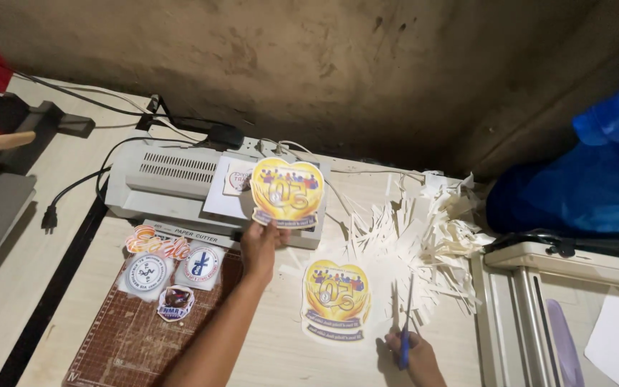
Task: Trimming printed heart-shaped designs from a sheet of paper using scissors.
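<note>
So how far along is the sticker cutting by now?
One yellow heart sticker looks cut out, held up by the left hand. The right hand holds scissors beside a pile of paper trimmings. A second heart print still has its white border.

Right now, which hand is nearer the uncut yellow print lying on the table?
Right. The right hand, holding scissors, sits beside the uncut yellow print; the left hand is up by the laminator, holding a cut-out heart.

Pale wood-grain surface carries a grey laminator, a brown grid cutting mat with small stickers, a heart-shaped yellow print, and a heap of white paper offcuts.
</note>
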